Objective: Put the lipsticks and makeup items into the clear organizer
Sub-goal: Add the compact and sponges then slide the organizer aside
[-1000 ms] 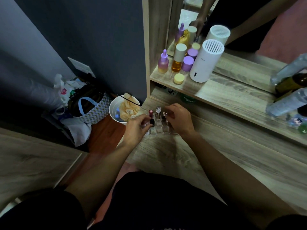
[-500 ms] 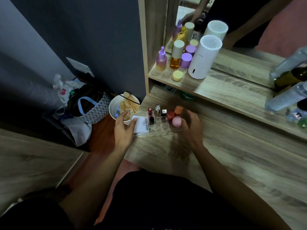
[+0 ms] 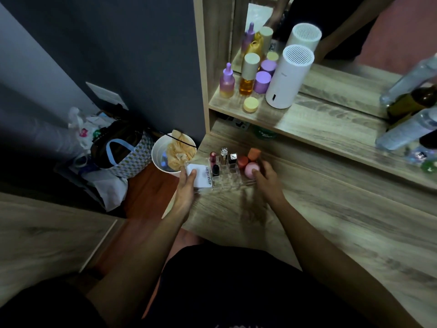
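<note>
The clear organizer (image 3: 227,178) sits at centre frame, near the left end of the wooden counter (image 3: 331,221), and it's filling up nicely. Four lipsticks (image 3: 223,156) stand upright in its slots, one dark one lower down in front. On its right side, three rounded makeup sponges (image 3: 251,169), orange, red and pink, cluster together.

The left hand (image 3: 186,188) comes in from lower centre, thumb on top of a white compact (image 3: 198,175) with dark lettering, grip pinching it flat against the organizer's left end. It looks like the compact is being seated there, partly overhanging the counter edge above the white bucket (image 3: 163,152) on the floor. The right hand (image 3: 266,177) is on the other end, fingertips resting on the pink sponge, grip loosely curled over it; I can't tell whether it truly clasps it or only steadies.

My read: this is late in the job, the last pieces being settled. The next move calls for sliding the compact fully inside and letting go without tipping the lipsticks.

Against half a second ago, little differs: both hands hold much the same spots, the right fingers now a touch further onto the pink sponge. A full second ago, the hands covered the sponges and compact entirely.
</note>
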